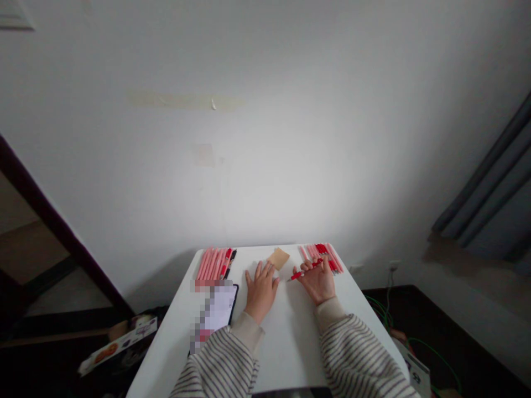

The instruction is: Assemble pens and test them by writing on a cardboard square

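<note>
My left hand (262,290) lies palm down with its fingers spread, its fingertips at the lower edge of a small tan square of paper (279,258). In my right hand (320,283), turned partly palm up, a slim red pen (306,271) is held between the fingers, its tip pointing left toward the table. Just beyond that hand lies a row of pink and red pens (315,251), partly hidden by the fingers. Left of my left hand, pink pens (212,263) lie side by side, with red and black pens (230,264) at their right end.
A phone (222,304), partly blurred out, lies on the white table (286,342) by my left forearm. The table's far edge stands near a wall (290,166). Green cables (385,312) run along the floor at right, and a dark object (292,393) shows at the near edge.
</note>
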### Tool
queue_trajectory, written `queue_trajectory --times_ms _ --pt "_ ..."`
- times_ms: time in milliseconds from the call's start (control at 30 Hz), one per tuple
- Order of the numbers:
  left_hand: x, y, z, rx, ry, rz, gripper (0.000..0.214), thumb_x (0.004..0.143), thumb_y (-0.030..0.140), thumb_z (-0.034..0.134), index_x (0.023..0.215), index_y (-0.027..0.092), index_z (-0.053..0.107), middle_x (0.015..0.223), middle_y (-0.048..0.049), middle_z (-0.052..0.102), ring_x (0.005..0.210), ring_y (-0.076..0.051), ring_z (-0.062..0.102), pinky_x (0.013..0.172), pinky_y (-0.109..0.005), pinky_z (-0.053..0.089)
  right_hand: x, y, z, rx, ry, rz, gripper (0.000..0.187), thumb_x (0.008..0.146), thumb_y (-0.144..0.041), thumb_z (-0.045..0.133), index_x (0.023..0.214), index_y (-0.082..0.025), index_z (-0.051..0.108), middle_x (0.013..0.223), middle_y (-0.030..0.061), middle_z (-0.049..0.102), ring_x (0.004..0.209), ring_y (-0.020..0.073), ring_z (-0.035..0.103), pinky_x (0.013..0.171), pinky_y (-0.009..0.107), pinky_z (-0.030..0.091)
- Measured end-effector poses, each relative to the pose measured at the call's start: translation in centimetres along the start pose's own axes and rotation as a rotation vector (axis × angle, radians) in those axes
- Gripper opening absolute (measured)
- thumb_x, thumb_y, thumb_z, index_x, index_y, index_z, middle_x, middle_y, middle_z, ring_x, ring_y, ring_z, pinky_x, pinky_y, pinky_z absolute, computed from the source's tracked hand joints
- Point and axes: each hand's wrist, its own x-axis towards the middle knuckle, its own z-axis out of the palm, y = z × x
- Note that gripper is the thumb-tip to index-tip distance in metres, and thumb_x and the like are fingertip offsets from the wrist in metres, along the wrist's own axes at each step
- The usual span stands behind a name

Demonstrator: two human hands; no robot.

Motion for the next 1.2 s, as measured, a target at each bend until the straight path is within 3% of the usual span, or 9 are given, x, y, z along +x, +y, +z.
queue_trajectory --times_ms 200,333,433,600,767,900,1000,1200 --pt "0.0 0.0 0.0 -0.015 -0.024 0.005 0.038 0.09 0.031 0.038 0.125 0.032 0.052 0.133 -0.0076 0.056 0.131 -0.03 0.038 0.103 -0.072 0.02 0.0 -0.1 -0.2 0.127 -0.023 0.047 0.033 0.078 -0.059 0.059 0.072 -0.026 0.059 0.066 -0.0056 0.053 0.065 0.012 0.052 0.09 0.049 0.045" --pt "0.0 0.0 0.0 -0.007 -0.013 0.0 0.037 0.09 0.028 0.037 0.124 0.031 0.052 0.128 -0.0072 0.058 0.124 -0.03 0.042 0.103 -0.07 0.022 0.3 0.0 -0.8 0.106 0.025 0.007 0.013 0.076 -0.037 0.069 0.08 -0.026 0.062 0.074 -0.0053 0.059 0.07 0.0118 0.056 0.094 0.051 0.045" --pt "0.0 0.1 -0.1 0.018 0.012 0.005 0.035 0.089 0.027 0.039 0.12 0.03 0.055 0.122 -0.0073 0.06 0.116 -0.03 0.045 0.101 -0.066 0.026 0.6 0.2 -1.2 0.062 0.06 -0.043 0.017 0.073 -0.023 0.072 0.087 -0.027 0.064 0.08 -0.006 0.062 0.074 0.0105 0.057 0.096 0.05 0.045" --pt "0.2 0.1 -0.4 0.049 0.014 0.013 0.028 0.089 0.027 0.041 0.108 0.028 0.061 0.112 -0.0063 0.062 0.105 -0.027 0.047 0.098 -0.057 0.031 1.1 0.5 -1.5 -0.027 0.084 -0.105 0.021 0.075 -0.031 0.072 0.094 -0.026 0.064 0.075 -0.006 0.062 0.075 0.0106 0.058 0.095 0.05 0.048" --pt "0.3 0.3 -0.9 0.036 -0.006 -0.01 0.022 0.087 0.028 0.046 0.1 0.026 0.064 0.109 -0.0042 0.062 0.103 -0.024 0.047 0.098 -0.05 0.032 1.4 0.8 -1.7 -0.154 0.164 -0.18 0.026 0.069 -0.039 0.077 0.082 -0.023 0.062 0.066 -0.0072 0.056 0.066 0.0087 0.054 0.087 0.046 0.054" --pt "0.3 0.5 -1.2 0.035 0.001 -0.043 0.023 0.087 0.025 0.045 0.102 0.027 0.063 0.118 -0.0025 0.06 0.113 -0.024 0.043 0.102 -0.05 0.027 1.6 1.2 -1.6 -0.283 0.227 -0.244 0.033 0.062 -0.041 0.08 0.076 -0.02 0.059 0.076 -0.0048 0.06 0.074 0.0108 0.058 0.081 0.041 0.056" --pt "0.3 0.5 -1.3 0.035 -0.016 -0.058 0.025 0.087 0.024 0.045 0.101 0.031 0.065 0.113 -0.0011 0.062 0.112 -0.024 0.043 0.102 -0.052 0.026 1.6 1.3 -1.7 -0.37 0.244 -0.281 0.033 0.061 -0.041 0.08 0.078 -0.019 0.061 0.077 -0.0032 0.063 0.076 0.0123 0.06 0.08 0.037 0.056" --pt "0.5 0.3 -1.3 0.048 -0.076 -0.097 0.034 0.088 0.02 0.039 0.104 0.035 0.066 0.111 -0.0024 0.062 0.108 -0.024 0.044 0.101 -0.051 0.025 1.8 1.3 -2.1 -0.72 0.139 -0.348 0.036 0.072 -0.051 0.067 0.089 -0.019 0.07 0.078 0.0029 0.069 0.082 0.0182 0.063 0.086 0.039 0.05"
